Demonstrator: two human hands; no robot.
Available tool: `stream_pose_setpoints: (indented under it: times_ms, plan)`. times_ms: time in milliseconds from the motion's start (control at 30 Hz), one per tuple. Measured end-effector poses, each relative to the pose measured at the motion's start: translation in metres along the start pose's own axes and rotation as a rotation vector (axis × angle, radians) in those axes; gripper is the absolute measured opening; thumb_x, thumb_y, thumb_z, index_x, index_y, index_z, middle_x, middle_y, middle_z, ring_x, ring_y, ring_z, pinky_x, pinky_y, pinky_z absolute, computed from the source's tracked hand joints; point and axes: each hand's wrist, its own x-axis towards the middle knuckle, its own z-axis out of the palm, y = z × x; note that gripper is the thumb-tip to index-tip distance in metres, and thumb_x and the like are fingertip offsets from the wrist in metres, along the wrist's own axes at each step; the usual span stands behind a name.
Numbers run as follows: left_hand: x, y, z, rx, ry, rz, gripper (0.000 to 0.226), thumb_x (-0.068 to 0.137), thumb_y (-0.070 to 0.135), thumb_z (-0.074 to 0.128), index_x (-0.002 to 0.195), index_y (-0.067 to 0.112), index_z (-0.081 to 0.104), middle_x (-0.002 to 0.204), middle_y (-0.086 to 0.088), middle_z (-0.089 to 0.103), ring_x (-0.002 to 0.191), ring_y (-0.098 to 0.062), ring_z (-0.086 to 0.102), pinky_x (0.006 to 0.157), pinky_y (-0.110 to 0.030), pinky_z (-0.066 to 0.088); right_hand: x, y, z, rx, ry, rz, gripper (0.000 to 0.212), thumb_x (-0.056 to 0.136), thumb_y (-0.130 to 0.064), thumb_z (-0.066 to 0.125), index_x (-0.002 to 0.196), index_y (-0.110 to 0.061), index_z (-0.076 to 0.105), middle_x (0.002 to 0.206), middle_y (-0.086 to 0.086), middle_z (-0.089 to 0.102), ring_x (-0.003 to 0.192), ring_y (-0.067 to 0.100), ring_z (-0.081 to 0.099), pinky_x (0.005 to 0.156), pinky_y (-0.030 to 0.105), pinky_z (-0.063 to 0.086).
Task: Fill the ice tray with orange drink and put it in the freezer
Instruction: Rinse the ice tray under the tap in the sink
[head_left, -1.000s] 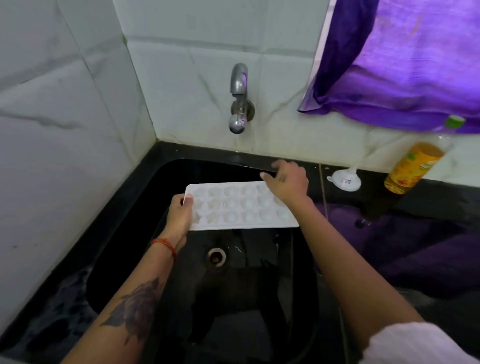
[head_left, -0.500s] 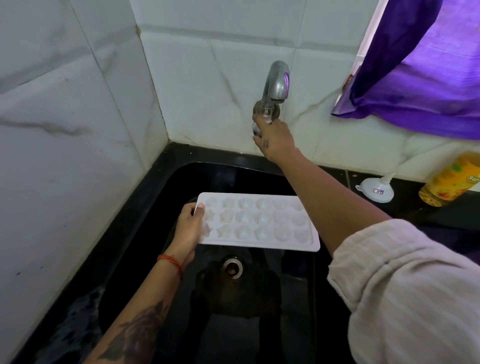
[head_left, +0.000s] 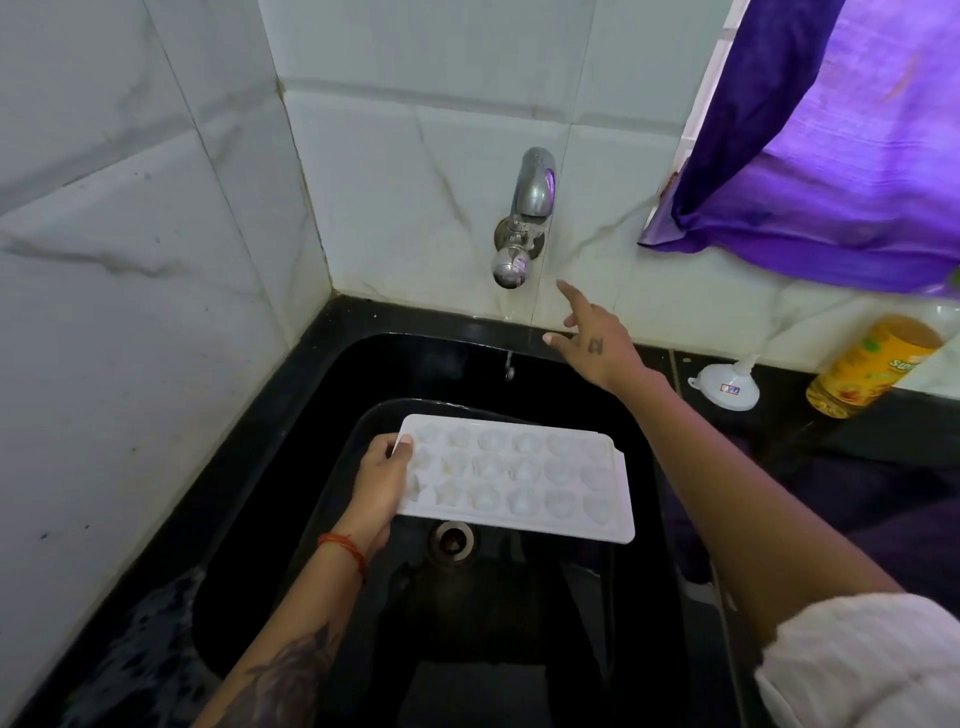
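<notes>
The left hand (head_left: 382, 480) grips the white ice tray (head_left: 519, 478) over the black sink (head_left: 332, 415); the right hand (head_left: 597, 343) hangs open, empty, beside the tap (head_left: 522, 228).

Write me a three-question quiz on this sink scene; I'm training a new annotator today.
1. True or false: the right hand grips the tap.
2. Which hand holds the ice tray?
3. The funnel stands: A) in the sink, B) on the counter beside the orange bottle, C) on the tray.

Key: 1 false, it is open and off the tap. 2 the left hand. 3 B.
</notes>
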Motion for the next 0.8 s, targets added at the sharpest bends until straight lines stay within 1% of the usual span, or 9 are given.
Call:
stream_pose_setpoints:
  times_ms: [100, 200, 300, 433, 500, 567, 600, 733, 800]
  plan:
    - [-0.012, -0.001, 0.005, -0.029, 0.046, -0.007, 0.013, 0.098, 0.028, 0.043, 0.093, 0.022, 0.054, 0.099, -0.008, 0.065, 0.083, -0.021, 0.064, 0.06, -0.029, 0.049, -0.012, 0.003, -0.008, 0.013, -0.074, 0.155, 0.061, 0.089, -0.049, 0.054, 0.14, -0.019, 0.04, 0.131, 0.014, 0.055, 0.118, 0.031, 0.053, 0.097, 0.035, 0.042]
    - [-0.022, 0.008, 0.006, -0.078, 0.09, 0.008, 0.014, 0.098, 0.027, 0.043, 0.098, 0.02, 0.054, 0.099, -0.008, 0.064, 0.082, -0.02, 0.064, 0.059, -0.029, 0.05, -0.044, 0.003, -0.019, 0.031, -0.4, 0.291, 0.064, 0.082, -0.061, 0.057, 0.132, -0.021, 0.05, 0.133, 0.004, 0.053, 0.119, 0.026, 0.053, 0.096, 0.037, 0.046]
    - [-0.028, 0.019, 0.005, -0.12, 0.132, 0.09, 0.019, 0.098, 0.029, 0.043, 0.108, 0.017, 0.055, 0.098, -0.004, 0.065, 0.078, -0.014, 0.064, 0.054, -0.022, 0.05, -0.08, 0.01, -0.025, 0.335, -0.635, 0.27, 0.041, 0.087, -0.039, 0.063, 0.121, -0.018, 0.056, 0.116, 0.007, 0.065, 0.101, 0.023, 0.065, 0.083, 0.041, 0.056]
    - [-0.034, 0.029, 0.01, -0.103, 0.095, 0.159, 0.033, 0.099, 0.042, 0.033, 0.118, 0.024, 0.053, 0.112, -0.003, 0.064, 0.09, -0.009, 0.064, 0.067, -0.023, 0.051, -0.098, 0.019, -0.027, 0.501, -0.32, 0.044, 0.022, 0.086, -0.016, 0.066, 0.108, -0.016, 0.066, 0.111, 0.005, 0.067, 0.103, 0.022, 0.063, 0.09, 0.037, 0.053]
    - [-0.032, 0.033, 0.013, -0.22, 0.025, 0.023, 0.052, 0.094, 0.061, 0.02, 0.125, 0.032, 0.051, 0.123, 0.003, 0.057, 0.108, -0.008, 0.06, 0.079, -0.029, 0.048, -0.105, 0.019, -0.025, 0.561, -0.139, -0.092, 0.025, 0.081, -0.005, 0.069, 0.105, -0.013, 0.07, 0.112, 0.004, 0.069, 0.105, 0.018, 0.063, 0.091, 0.027, 0.05]
    - [-0.028, 0.039, 0.014, -0.445, -0.055, -0.158, 0.069, 0.087, 0.072, 0.017, 0.139, 0.032, 0.04, 0.142, -0.008, 0.04, 0.131, -0.029, 0.041, 0.095, -0.047, 0.044, -0.111, 0.02, -0.022, 0.574, 0.05, -0.204, 0.028, 0.077, 0.003, 0.071, 0.102, -0.008, 0.072, 0.108, 0.005, 0.069, 0.103, 0.019, 0.065, 0.09, 0.019, 0.05]
    - [-0.027, 0.043, 0.015, -0.572, -0.089, -0.208, 0.071, 0.087, 0.071, 0.021, 0.139, 0.026, 0.039, 0.146, -0.016, 0.034, 0.13, -0.04, 0.039, 0.096, -0.053, 0.043, -0.114, 0.021, -0.019, 0.572, 0.126, -0.248, 0.025, 0.075, 0.005, 0.072, 0.099, -0.005, 0.073, 0.105, 0.006, 0.07, 0.103, 0.02, 0.065, 0.091, 0.018, 0.049]
    - [-0.021, 0.054, 0.025, -0.897, -0.061, -0.196, 0.017, 0.098, 0.019, 0.045, 0.099, 0.005, 0.053, 0.137, -0.027, 0.047, 0.097, -0.035, 0.061, 0.076, -0.049, 0.049, -0.123, 0.028, -0.011, 0.471, 0.251, -0.284, 0.02, 0.074, 0.009, 0.072, 0.089, -0.003, 0.076, 0.113, 0.013, 0.068, 0.115, 0.022, 0.058, 0.102, 0.03, 0.044]
    - [-0.019, 0.058, 0.031, -0.911, -0.041, -0.178, 0.018, 0.097, 0.005, 0.04, 0.11, 0.003, 0.053, 0.136, -0.025, 0.048, 0.104, -0.035, 0.06, 0.079, -0.049, 0.048, -0.125, 0.038, -0.009, 0.43, 0.233, -0.219, 0.026, 0.072, 0.009, 0.072, 0.092, -0.008, 0.076, 0.123, 0.011, 0.063, 0.118, 0.019, 0.055, 0.104, 0.032, 0.04]
